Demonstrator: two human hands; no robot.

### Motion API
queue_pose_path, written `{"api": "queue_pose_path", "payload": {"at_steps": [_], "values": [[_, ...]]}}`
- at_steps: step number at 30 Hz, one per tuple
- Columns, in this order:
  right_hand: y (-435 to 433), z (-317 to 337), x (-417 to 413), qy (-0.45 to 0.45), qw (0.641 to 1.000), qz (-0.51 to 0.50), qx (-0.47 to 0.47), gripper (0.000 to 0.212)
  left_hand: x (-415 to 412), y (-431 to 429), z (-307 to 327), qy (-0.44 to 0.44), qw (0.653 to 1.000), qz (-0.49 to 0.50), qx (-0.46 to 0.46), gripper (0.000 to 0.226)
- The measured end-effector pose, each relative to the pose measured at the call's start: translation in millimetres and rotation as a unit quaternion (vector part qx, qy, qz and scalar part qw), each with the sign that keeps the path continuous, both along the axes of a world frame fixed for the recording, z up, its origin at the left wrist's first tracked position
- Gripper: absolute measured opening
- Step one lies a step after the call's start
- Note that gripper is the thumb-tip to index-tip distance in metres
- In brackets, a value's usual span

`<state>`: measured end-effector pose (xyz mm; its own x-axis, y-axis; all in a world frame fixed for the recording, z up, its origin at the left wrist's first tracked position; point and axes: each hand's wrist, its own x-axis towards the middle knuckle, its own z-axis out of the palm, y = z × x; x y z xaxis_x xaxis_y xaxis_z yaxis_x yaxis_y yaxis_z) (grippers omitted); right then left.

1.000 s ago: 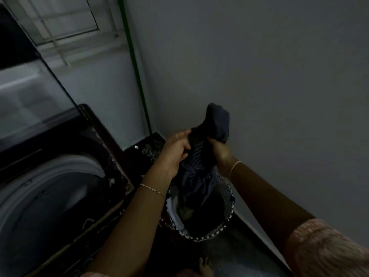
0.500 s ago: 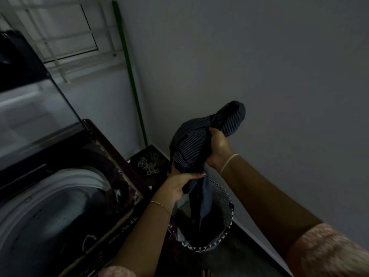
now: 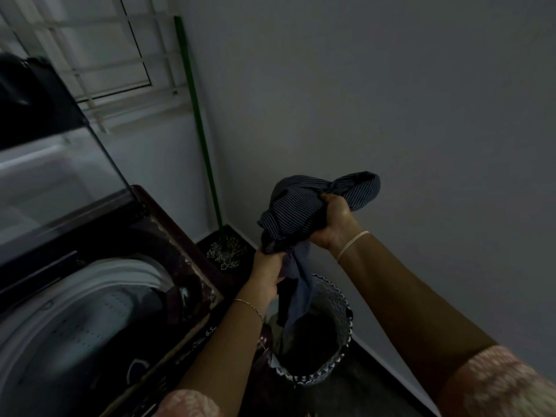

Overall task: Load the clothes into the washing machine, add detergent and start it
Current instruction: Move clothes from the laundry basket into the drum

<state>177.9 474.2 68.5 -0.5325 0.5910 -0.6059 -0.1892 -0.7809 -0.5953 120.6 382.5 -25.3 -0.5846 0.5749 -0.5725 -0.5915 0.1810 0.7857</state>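
A bundle of dark striped clothes (image 3: pixel 298 206) hangs in the air above the laundry basket (image 3: pixel 341 305), which stands on the floor by the wall. My right hand (image 3: pixel 332 222) grips the top of the bundle. Lower down, my left hand (image 3: pixel 267 266) clutches its underside, and a bluish piece trails into the basket. More dark clothes lie inside the basket. To the left is the top-loading washing machine (image 3: pixel 186 245) with its glass lid (image 3: pixel 54 182) raised and its drum (image 3: pixel 99 308) open.
A green-handled mop (image 3: pixel 204 145) leans in the corner between the machine and the grey wall (image 3: pixel 391 100). A barred window (image 3: pixel 99 49) is at the upper left. The basket stands tight between the machine and the wall on a dark floor.
Both hands have lifted the striped bundle higher out of the basket. My left hand went from the top of the bundle to its underside, and the view has tilted up.
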Motion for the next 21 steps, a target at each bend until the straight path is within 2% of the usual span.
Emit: {"api": "queue_pose_path", "payload": {"at_steps": [6,9,10,11,12,13,14,15,17,19,21], "values": [[11,-10,19,-0.058,0.995,0.057,0.053,0.029,-14,-6,12,-0.044,0.996,0.04,0.069,0.034],[7,-17,28,-0.124,0.983,0.094,0.102,0.019,-18,-7,21,-0.066,0.989,0.032,0.129,0.035],[7,-24,30,-0.152,0.976,0.096,0.126,0.023,-19,-7,26,-0.072,0.986,0.034,0.146,0.034],[8,-31,32,-0.171,0.969,0.083,0.156,0.038,-20,-7,29,-0.075,0.984,0.037,0.158,0.034],[9,-38,34,-0.188,0.962,0.044,0.194,0.065,-20,-7,32,-0.077,0.982,0.039,0.167,0.033],[10,-44,37,-0.218,0.946,-0.003,0.241,0.093,-20,-6,35,-0.078,0.981,0.044,0.172,0.033],[11,-48,39,-0.251,0.921,-0.032,0.296,0.113,-21,-6,37,-0.079,0.98,0.048,0.177,0.032],[15,-55,41,-0.271,0.897,-0.035,0.348,0.12,-22,-6,38,-0.079,0.979,0.052,0.18,0.032],[18,-54,42,-0.273,0.864,0.012,0.423,0.106,-22,-5,42,-0.08,0.979,0.058,0.181,0.032],[17,-47,42,-0.214,0.854,0.117,0.46,0.078,-19,-4,45,-0.076,0.978,0.061,0.185,0.032],[13,-41,42,-0.151,0.846,0.229,0.457,0.066,-17,0,49,-0.064,0.978,0.061,0.188,0.033]]}}
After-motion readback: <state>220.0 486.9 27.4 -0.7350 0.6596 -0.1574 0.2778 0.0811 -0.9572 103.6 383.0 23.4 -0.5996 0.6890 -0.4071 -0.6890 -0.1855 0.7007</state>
